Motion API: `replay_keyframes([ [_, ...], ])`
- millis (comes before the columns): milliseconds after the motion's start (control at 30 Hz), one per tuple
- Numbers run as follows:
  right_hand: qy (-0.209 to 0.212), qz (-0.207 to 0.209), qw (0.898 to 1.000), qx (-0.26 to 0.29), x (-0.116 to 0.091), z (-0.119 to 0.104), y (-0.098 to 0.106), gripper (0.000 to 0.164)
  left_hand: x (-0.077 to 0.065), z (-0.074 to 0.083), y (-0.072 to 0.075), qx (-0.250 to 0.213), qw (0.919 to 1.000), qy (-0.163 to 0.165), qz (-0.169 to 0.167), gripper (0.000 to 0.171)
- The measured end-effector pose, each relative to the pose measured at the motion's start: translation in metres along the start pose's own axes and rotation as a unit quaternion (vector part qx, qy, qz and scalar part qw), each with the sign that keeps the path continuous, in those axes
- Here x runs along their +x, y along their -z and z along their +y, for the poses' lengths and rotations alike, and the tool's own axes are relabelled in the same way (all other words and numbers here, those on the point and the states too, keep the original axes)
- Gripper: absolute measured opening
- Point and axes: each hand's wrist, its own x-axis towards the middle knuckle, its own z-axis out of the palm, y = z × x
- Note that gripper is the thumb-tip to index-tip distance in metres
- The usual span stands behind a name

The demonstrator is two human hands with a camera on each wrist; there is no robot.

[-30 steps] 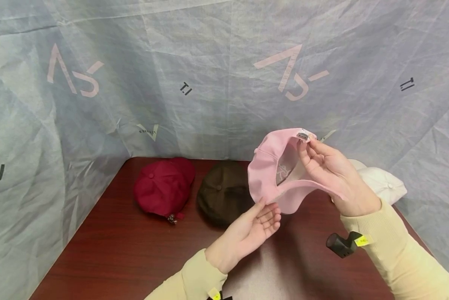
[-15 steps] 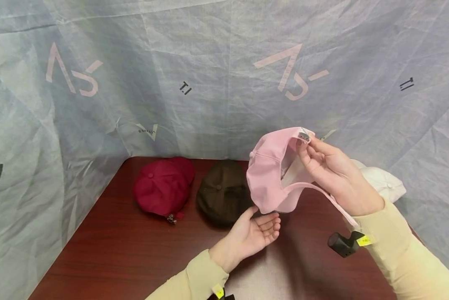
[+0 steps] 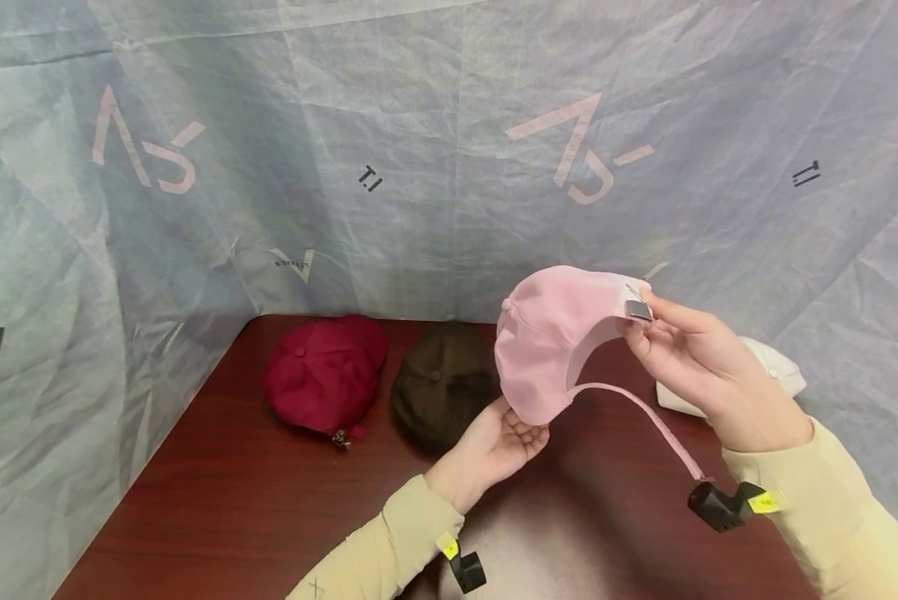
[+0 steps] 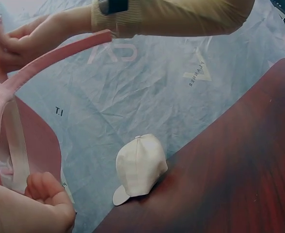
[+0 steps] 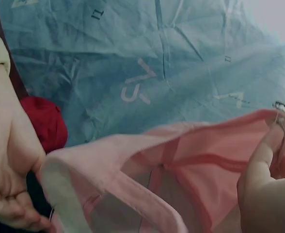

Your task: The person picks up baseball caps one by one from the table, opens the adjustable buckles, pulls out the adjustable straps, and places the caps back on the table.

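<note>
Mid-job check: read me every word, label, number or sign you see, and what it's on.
"T.I": grey backdrop, black, repeated at several angles.
"PLANNER": same backdrop, with a pale V-shaped mark, clearest in the left wrist view.
Pink emblems, same backdrop: stylised, letters uncertain.
Yellow tags: writing too small.
Left sleeve: small mark, unreadable.
Pink cap, red cap, brown cap, white cap: no legible lettering.

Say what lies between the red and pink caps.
In the head view, a dark brown cap on the table, left of the held pink cap.
</note>
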Motion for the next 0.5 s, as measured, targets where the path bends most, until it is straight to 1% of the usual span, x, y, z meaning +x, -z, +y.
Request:
replay_keyframes([
  [133,-0.009,-0.017,0.999,-0.04,-0.008,-0.003,0.001,0.037,0.005,0.003,-0.002,-0.021,0.9997,-0.004,-0.009,0.015],
  [233,-0.01,-0.026,0.997,-0.069,-0.014,-0.006,0.002,0.041,0.008,0.007,-0.005,-0.031,0.9993,-0.009,-0.017,0.016],
  [400,-0.019,-0.038,0.993,-0.112,-0.022,-0.011,0.007,0.046,0.01,0.019,-0.013,-0.027,0.9987,-0.02,-0.037,0.02],
  [500,-0.027,-0.044,0.99,-0.132,-0.025,-0.013,0.01,0.047,0.009,0.028,-0.016,-0.028,0.9986,-0.027,-0.037,0.025],
])
